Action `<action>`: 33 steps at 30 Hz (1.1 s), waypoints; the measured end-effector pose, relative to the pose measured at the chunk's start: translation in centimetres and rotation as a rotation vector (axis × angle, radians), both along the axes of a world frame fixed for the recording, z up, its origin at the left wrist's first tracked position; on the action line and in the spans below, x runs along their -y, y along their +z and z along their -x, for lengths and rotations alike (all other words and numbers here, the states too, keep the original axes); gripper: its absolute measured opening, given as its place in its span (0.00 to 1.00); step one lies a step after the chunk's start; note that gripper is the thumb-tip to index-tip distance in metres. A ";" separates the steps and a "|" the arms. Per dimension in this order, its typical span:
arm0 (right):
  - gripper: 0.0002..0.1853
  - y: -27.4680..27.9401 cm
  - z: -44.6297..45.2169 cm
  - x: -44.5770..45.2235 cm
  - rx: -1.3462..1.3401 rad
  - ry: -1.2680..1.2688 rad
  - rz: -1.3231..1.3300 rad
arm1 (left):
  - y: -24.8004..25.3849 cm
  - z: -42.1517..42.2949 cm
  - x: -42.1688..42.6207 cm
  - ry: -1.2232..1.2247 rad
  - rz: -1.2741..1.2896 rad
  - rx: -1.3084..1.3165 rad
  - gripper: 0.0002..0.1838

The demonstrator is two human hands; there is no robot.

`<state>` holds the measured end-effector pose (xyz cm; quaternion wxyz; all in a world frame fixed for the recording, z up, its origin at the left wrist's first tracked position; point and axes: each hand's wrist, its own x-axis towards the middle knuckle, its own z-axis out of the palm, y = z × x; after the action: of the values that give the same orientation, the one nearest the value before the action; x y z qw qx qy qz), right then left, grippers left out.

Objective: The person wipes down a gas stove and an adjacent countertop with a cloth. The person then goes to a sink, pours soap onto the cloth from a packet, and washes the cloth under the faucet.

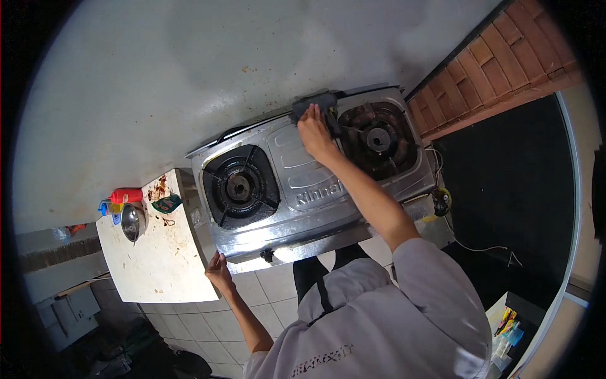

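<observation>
Item: dark cloth (323, 101), bunched at 12 o'clock on the stove (300, 167), by its back edge. Partly hidden under the hand.

Right hand (315, 131): fingers curled over the cloth, pressing it down.

Left hand (219, 276): at the stove's 7 o'clock corner, fingers bent; whether it grips the edge or merely rests there is too small to tell.

Condition: wiping judged part-way. Middle panel and front strip shine, with some marks. Left burner (238, 187), 9 o'clock: black, greasy-looking, its rack in place. Right burner (377, 139), 2 o'clock: brown and grimy around the ring. Both burners seem left to do, as does the back edge under the cloth.

Knob (267, 255): 7 o'clock, on the front.

Surroundings: stained side table (136, 268) at 8 o'clock, bearing a metal bowl (132, 223) and red bottle (127, 196); spotted wall (189, 69), 11 o'clock; bricks (499, 69), 2 o'clock.
</observation>
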<state>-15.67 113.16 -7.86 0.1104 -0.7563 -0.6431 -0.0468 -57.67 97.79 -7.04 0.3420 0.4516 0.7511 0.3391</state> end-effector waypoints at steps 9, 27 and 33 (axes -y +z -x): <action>0.12 2.0 -13.3 -1.5 -0.096 0.629 0.314 | -0.6 0.4 0.2 0.009 -0.029 0.017 0.16; 0.25 2.5 -26.7 1.9 -0.323 0.414 0.299 | -0.7 0.1 0.3 0.047 -0.010 0.059 0.16; 0.18 -1.9 -33.6 4.4 -0.374 0.583 0.035 | -0.6 0.2 0.2 0.010 0.018 -0.012 0.17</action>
<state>17.97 108.76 -9.71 0.2221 -0.5382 -0.8014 0.1369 -57.90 97.59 -7.63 0.3398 0.4468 0.7583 0.3314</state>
